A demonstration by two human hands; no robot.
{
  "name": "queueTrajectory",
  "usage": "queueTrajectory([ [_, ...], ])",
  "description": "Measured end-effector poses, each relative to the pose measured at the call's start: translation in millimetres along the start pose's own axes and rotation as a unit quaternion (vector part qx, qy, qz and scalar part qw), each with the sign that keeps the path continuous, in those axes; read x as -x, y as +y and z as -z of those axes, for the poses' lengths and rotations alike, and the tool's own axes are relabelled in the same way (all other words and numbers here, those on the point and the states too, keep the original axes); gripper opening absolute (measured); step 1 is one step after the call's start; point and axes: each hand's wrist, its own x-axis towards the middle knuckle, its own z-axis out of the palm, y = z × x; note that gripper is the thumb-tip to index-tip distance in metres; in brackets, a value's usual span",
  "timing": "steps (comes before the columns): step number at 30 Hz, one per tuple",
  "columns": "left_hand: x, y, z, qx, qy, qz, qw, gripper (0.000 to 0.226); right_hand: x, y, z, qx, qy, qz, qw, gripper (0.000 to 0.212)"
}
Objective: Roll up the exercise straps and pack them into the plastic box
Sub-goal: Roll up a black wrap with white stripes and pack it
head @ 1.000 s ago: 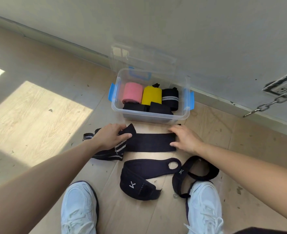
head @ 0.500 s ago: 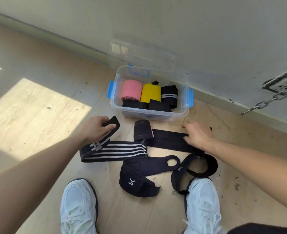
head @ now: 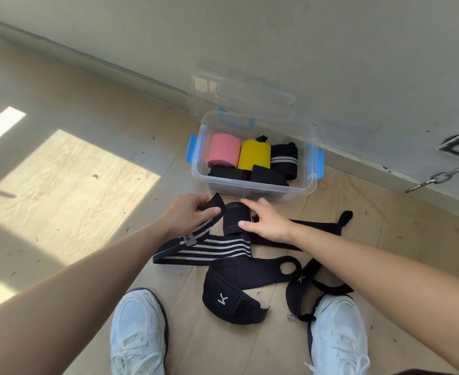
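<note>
Right now my right hand point(head: 267, 221) curls round the half-rolled black strap point(head: 233, 220), thumb on the near side and fingers over the top. My left hand point(head: 190, 213), just beside it, pinches the black end of the striped strap point(head: 204, 250). The roll's loose tail point(head: 320, 227) lies flat and runs off to my right, so I judge the rolling must travel that way. The plastic box point(head: 311, 158) stands open just beyond both hands, with rolled bands point(head: 224, 150) inside.

Bright sunlight patches, sharp, wide-angle edge bending
</note>
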Motion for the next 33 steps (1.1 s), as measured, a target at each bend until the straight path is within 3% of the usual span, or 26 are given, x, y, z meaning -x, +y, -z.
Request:
queueTrajectory([
  [4,1.3,-4.1,5.9,0.012,-0.002,0.022,1.0,0.031,12.2,-0.6,11.1,0.059,0.021,0.028,0.998,0.041],
  [9,9.5,19.0,22.4,0.01,-0.024,0.002,1.0,0.031,45.4,-25.2,43.4,0.045,0.009,0.066,0.997,0.033],
  [13,21.4,49.5,46.2,0.004,-0.033,-0.013,0.999,0.03,78.6,-64.7,92.7,0.186,0.099,0.1,0.973,0.028],
  [15,27.1,65.8,61.0,0.015,-0.028,-0.025,0.999,0.039,95.3,-80.0,115.2,0.186,0.135,0.105,0.968,0.024],
  [21,59.4,127.3,109.2,0.189,-0.009,-0.054,0.98,0.023,146.4,-116.5,169.1,-0.053,0.16,0.11,0.979,0.008],
  [28,120.4,201.1,154.4,0.28,-0.003,-0.108,0.954,0.028,213.4,-165.1,195.6,-0.206,0.257,0.134,0.935,0.014],
  [33,157.7,227.4,157.7,0.329,0.016,-0.114,0.937,0.024,235.1,-182.8,185.6,-0.298,0.282,0.132,0.903,0.022],
])
